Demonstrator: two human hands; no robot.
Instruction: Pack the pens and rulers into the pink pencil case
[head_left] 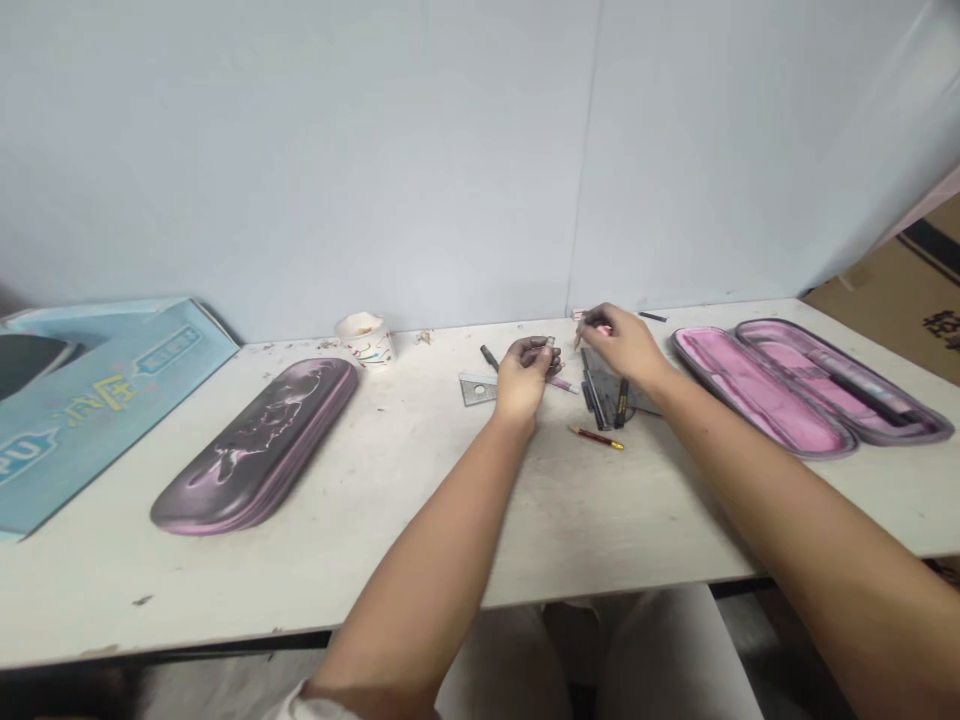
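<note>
Near the back of the table, my left hand (pixel 525 375) is closed around a small pale, see-through piece (pixel 550 342) whose kind I cannot make out. My right hand (pixel 616 340) is pinched just to its right; a short thin tip shows below the fingers and something pink by the palm, both too small to name. Beneath and between the hands lie a grey ruler (pixel 476 390) with a round hole, several black pens (pixel 592 390) and a pale pen partly hidden by the left hand. A short dark red pencil (pixel 596 437) with a yellow end rests nearer me.
An open pink-lined pencil case (pixel 757 385) at the right holds pens. At the left is a closed dark pencil case (pixel 255 445). A paper cup (pixel 365 340) stands by the wall, a blue printed bag (pixel 105 400) lies far left, and a cardboard box (pixel 892 285) is far right.
</note>
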